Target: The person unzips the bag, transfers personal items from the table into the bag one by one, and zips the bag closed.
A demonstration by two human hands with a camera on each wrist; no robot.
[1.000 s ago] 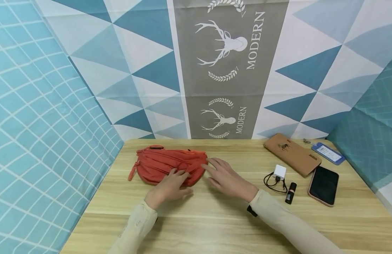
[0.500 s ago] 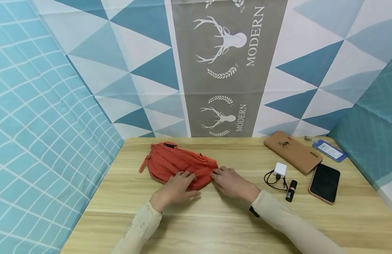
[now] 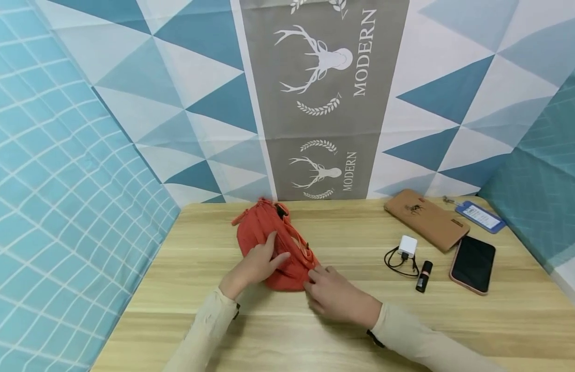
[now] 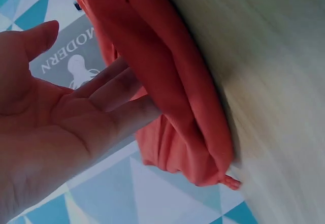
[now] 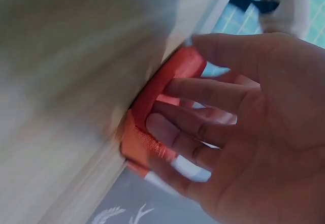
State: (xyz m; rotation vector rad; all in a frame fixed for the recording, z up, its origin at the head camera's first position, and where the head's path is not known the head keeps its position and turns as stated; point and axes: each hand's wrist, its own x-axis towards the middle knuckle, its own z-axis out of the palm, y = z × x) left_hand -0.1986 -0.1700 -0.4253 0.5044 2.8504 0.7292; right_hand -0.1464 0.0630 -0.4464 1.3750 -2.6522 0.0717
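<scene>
A red fabric bag (image 3: 257,226) with an orange strap and a black buckle lies slanted on the wooden table. My left hand (image 3: 257,262) is at its near left side, thumb raised away from the cloth. In the left wrist view the fingers (image 4: 114,89) reach straight out, their tips hidden behind a fold of the bag (image 4: 167,66). At the bag's near right end is my right hand (image 3: 336,295). Its spread, slightly bent fingers (image 5: 190,120) touch the red cloth and the orange strap end (image 5: 144,141) in the right wrist view.
On the right of the table (image 3: 287,341) lie a brown wallet (image 3: 422,219), a blue badge holder (image 3: 480,216) and a phone (image 3: 473,264). A white charger (image 3: 407,245) with a black cable and a small black tube (image 3: 424,276) are nearer the hands. A patterned cloth wall stands behind.
The bag has shifted right and turned clockwise, its far end swinging up and its right end coming nearer. My right hand has moved nearer with that end; my left thumb has lifted.
</scene>
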